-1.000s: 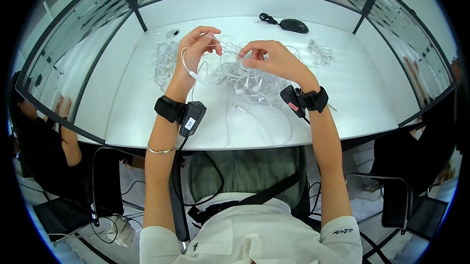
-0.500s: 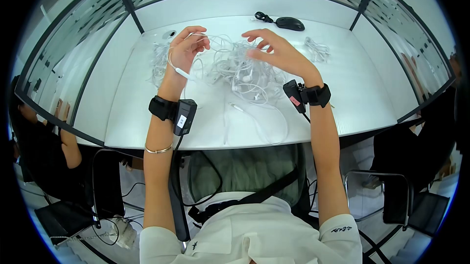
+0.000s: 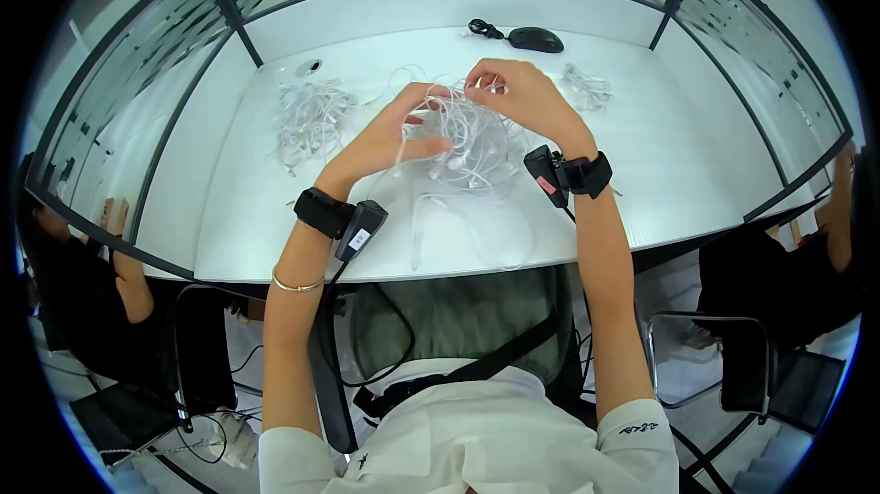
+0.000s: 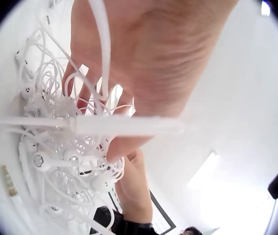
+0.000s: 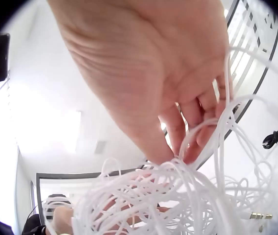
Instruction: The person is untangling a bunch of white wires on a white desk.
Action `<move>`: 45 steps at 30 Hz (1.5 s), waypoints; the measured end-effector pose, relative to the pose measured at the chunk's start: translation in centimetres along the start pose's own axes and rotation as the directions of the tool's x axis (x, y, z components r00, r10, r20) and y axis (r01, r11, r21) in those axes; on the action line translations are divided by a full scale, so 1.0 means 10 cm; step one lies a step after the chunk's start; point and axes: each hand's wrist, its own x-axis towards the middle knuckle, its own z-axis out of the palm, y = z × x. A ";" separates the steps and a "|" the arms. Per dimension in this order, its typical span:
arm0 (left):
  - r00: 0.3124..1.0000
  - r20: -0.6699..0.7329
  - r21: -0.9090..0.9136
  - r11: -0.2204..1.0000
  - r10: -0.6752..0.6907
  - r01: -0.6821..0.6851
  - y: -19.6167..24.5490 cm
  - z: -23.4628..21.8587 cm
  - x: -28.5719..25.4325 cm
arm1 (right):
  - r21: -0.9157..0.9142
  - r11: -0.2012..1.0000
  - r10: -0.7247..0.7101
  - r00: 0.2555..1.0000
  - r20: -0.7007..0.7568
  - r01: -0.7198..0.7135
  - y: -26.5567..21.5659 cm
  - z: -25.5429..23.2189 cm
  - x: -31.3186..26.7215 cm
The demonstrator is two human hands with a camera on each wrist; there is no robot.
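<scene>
In the head view a tangled bundle of white earphone cables [image 3: 477,148] lies mid-desk between the hands. My left hand [image 3: 380,141] grips its left side, fingers curved behind the loops and thumb in front. The left wrist view shows the left hand [image 4: 144,63] over earbuds [image 4: 38,160] and loops, with a white cable piece blurred across the foreground. My right hand [image 3: 532,104] pinches strands at the bundle's upper right. In the right wrist view the right hand [image 5: 148,73] has thumb and fingertips together on the cable loops [image 5: 178,176].
Another white cable pile [image 3: 313,118] lies at the left, and a smaller white cable coil [image 3: 587,88] at the right. A black mouse [image 3: 535,39] with its bundled cord sits near the back panel [image 3: 440,8]. Glass partitions flank the desk; people sit on both sides.
My left hand has moved right and down from the raised strand onto the bundle. The right hand, loosely spread above the bundle half a second ago, now pinches strands there.
</scene>
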 end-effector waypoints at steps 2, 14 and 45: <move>0.999 0.024 -0.024 0.999 -0.023 0.023 0.02 0.01 0.01 | -0.049 0.998 0.027 0.996 -0.082 -0.031 -0.05 -0.03 0.02; 0.872 -0.360 0.397 0.900 0.332 -0.179 0.11 -0.02 0.05 | 0.342 0.932 0.031 0.916 -0.401 0.118 -0.31 -0.04 0.07; 0.977 -0.189 0.166 0.984 0.102 -0.071 0.12 -0.20 0.48 | 0.701 0.629 -0.223 0.942 -0.250 0.335 -0.69 -0.53 0.67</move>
